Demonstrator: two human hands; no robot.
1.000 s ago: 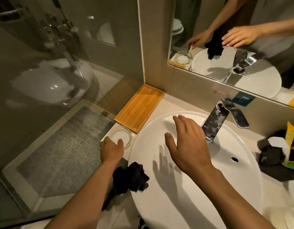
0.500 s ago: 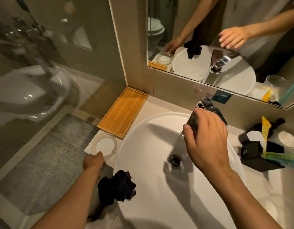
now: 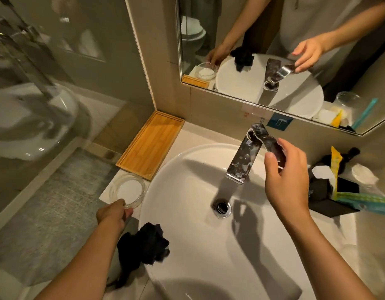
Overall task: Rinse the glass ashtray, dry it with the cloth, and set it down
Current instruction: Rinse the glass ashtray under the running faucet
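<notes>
The round clear glass ashtray point(image 3: 127, 189) stands on the counter's left corner, between the wooden tray and the basin. My left hand point(image 3: 113, 214) pinches its near rim. A crumpled black cloth point(image 3: 145, 245) hangs over the basin's left rim, just right of my left forearm. My right hand point(image 3: 285, 178) is curled around the end of the chrome tap lever point(image 3: 266, 139), above the spout point(image 3: 242, 161). No water is visible coming from the spout.
The white oval basin point(image 3: 187, 169) with a chrome drain point(image 3: 222, 207) fills the middle. A bamboo tray point(image 3: 151, 147) lies at the back left. A black holder with toiletry packets point(image 3: 336, 191) stands right. A glass shower wall is left, a mirror point(image 3: 252, 40) behind.
My right hand moved from above the basin to the tap lever and took hold of it. My left hand stays at the ashtray's near rim. The camera view shifted left.
</notes>
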